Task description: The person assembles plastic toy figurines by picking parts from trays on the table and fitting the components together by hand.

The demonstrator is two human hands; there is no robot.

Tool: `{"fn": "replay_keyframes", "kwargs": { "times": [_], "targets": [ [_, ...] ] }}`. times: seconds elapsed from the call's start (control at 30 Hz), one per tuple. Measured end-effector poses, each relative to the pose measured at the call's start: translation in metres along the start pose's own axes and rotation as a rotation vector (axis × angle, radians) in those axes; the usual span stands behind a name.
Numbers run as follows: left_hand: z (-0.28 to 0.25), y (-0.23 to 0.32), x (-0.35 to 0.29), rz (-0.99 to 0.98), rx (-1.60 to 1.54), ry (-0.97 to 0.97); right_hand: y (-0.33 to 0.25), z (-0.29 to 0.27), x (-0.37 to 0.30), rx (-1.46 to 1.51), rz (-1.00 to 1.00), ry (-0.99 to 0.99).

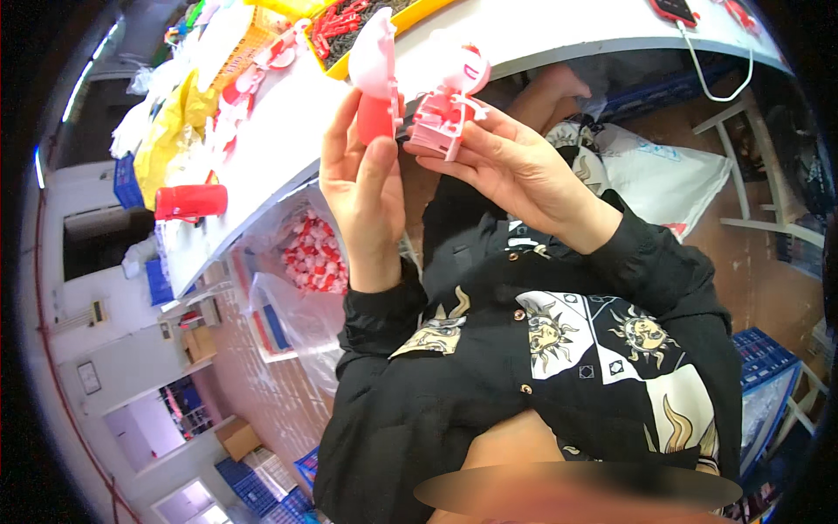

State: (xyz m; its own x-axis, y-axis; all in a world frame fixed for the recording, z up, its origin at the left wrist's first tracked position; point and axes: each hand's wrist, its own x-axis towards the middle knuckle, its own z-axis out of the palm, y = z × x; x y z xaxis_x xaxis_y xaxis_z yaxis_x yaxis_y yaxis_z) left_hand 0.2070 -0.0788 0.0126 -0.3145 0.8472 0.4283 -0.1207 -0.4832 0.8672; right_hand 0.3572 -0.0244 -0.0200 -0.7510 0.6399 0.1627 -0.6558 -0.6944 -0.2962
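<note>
Near the table's front edge, my left hand (367, 196) is closed around a plastic toy shell half (374, 65), pale pink and rounded above with a red lower part. My right hand (528, 166) pinches the matching pink toy half (436, 131), its inner side showing small ribs and pink inner parts. A round white-and-pink piece with a red mark (470, 70) tops this half, and a small white part sticks out beside my right thumb. The two halves are held upright side by side, with a narrow gap between them.
On the white table (288, 113) stands a yellow-rimmed tray (428, 14) with red pieces and dark small parts. A red cylinder (192, 202), yellow bag (179, 122) and orange basket (240, 48) lie left. Below is a clear bag of red-and-white pieces (314, 253); a white sack (668, 175) sits right.
</note>
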Motion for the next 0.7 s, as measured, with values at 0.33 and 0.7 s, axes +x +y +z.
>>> {"fn": "replay_keyframes", "kwargs": {
  "times": [0.33, 0.7],
  "targets": [
    [-0.012, 0.012, -0.008, 0.027, -0.115, 0.071, 0.023, 0.035, 0.013, -0.267, -0.154, 0.077],
    [-0.008, 0.011, -0.008, 0.043, -0.014, 0.068, 0.023, 0.034, 0.016, -0.305, -0.149, 0.071]
  ]
}}
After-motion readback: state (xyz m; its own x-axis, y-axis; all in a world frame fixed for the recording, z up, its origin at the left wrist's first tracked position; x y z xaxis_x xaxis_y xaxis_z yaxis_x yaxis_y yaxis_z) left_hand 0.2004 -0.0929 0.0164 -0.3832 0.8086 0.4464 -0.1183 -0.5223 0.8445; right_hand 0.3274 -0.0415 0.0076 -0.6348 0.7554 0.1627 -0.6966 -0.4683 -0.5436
